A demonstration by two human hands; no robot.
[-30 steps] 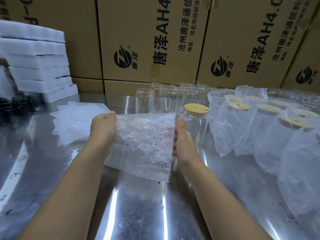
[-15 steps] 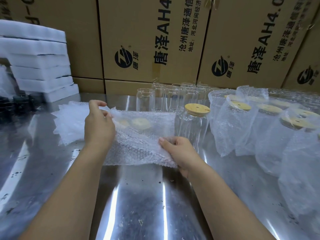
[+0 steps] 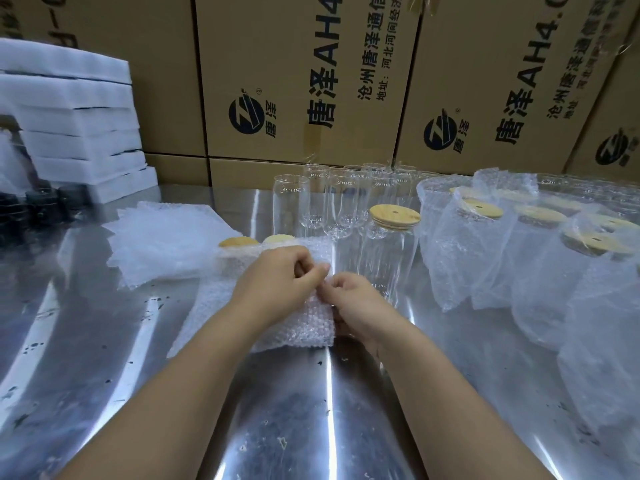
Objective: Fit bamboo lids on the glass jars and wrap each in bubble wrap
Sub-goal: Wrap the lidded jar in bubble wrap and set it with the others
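Note:
My left hand and my right hand meet at the middle of the table, both pinching the edge of a bubble wrap bag that hangs down to the steel. Right behind them stands a glass jar with a bamboo lid on it, unwrapped. Two loose bamboo lids peek out just beyond the bag's top. Several bare glass jars stand further back. On the right are several lidded jars in bubble wrap.
A pile of flat bubble wrap bags lies left of my hands on the steel table. White foam slabs are stacked at the far left, dark small objects beside them. Printed cardboard boxes wall off the back.
The bag was spread wide between my hands. My hands have since come together at its right part, and the sheet has dropped lower, uncovering the two loose lids behind.

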